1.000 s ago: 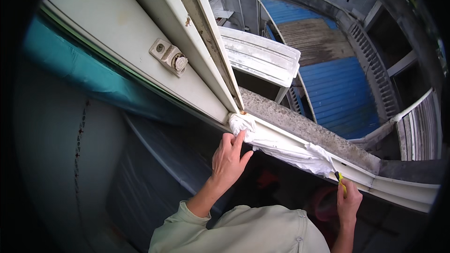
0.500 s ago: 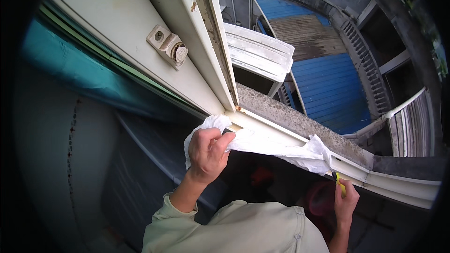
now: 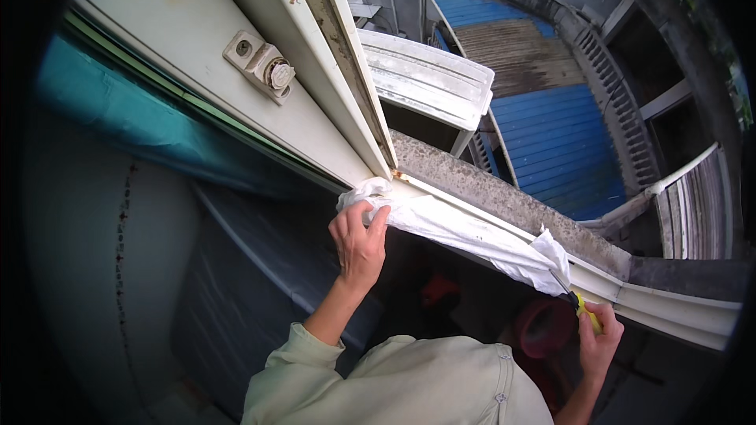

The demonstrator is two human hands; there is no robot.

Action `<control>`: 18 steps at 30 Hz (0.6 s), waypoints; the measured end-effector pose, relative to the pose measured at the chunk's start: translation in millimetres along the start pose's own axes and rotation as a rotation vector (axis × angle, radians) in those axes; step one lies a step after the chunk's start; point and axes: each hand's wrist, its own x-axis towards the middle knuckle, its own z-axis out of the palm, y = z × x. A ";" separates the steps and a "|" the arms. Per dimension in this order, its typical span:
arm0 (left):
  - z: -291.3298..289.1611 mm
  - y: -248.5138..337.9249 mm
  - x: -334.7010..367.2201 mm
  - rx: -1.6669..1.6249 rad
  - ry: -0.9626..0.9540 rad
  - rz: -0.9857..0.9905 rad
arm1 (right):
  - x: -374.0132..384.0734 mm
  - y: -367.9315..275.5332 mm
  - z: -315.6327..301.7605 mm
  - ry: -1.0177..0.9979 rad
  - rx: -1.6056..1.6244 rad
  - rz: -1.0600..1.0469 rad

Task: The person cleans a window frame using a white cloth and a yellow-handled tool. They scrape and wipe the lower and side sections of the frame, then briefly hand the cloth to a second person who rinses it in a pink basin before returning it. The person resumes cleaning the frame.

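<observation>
A long white cloth lies stretched along the pale window sill track, bunched at both ends. My left hand has its fingers closed on the bunched left end, by the corner where the window frame meets the sill. At the cloth's right end my right hand grips the yellow and black handle of a screwdriver. Its thin metal shaft points up and left to the cloth. Folds hide the track beneath the cloth, and I cannot tell whether the tip presses into it.
A cream window sash with a round-knobbed latch rises at upper left, beside a teal curtain. Beyond the rough concrete ledge are a white outdoor unit and blue roofing. A reddish tub stands below the sill.
The cloth's left end has settled lower onto the sill as my left hand moved slightly forward and right. My right hand has drawn right and back, showing more of the screwdriver's shaft.
</observation>
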 end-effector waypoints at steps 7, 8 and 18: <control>5.4 2.0 18.4 -0.297 0.063 -0.075 | 52.0 -66.8 69.8 -0.230 0.112 -0.547; 8.2 5.1 21.3 -0.391 0.063 -0.103 | 63.3 -72.2 93.4 -0.241 0.139 -0.623; -16.1 -10.1 14.8 0.081 -0.207 0.028 | 108.6 -99.7 205.6 -0.304 -0.107 -0.905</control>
